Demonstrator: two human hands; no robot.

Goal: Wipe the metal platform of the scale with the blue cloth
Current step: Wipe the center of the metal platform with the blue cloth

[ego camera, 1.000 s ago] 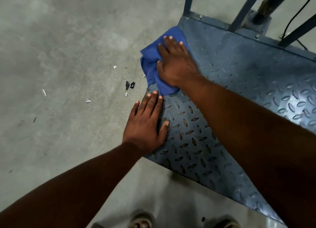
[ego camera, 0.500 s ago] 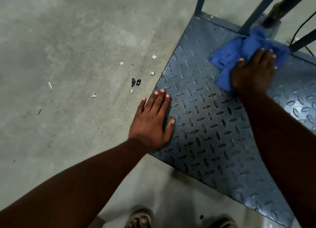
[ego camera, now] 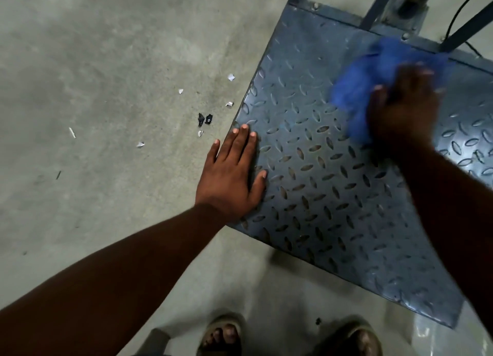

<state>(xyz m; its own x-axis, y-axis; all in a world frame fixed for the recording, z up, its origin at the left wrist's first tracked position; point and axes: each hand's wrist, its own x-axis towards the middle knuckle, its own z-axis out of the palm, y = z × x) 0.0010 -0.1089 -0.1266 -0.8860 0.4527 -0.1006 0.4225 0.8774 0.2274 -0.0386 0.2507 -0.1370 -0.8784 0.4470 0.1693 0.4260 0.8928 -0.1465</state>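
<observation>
Right hand [ego camera: 402, 110] flat on blue cloth [ego camera: 357, 88], left hand [ego camera: 229, 177] on platform [ego camera: 320, 201]

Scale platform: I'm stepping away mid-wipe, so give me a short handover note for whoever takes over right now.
Hands: the left hand lies flat on the left edge of the platform, fingers straight, holding nothing. The right hand presses the blue cloth onto the platform's far side near the uprights; it is blurred, but its fingers look spread.
Done: wiping is under way; the plate shows no clear wiped-versus-unwiped line.
Left: probably the near half and the patch under the left hand. White scraps lie on the floor beside the platform.
</observation>
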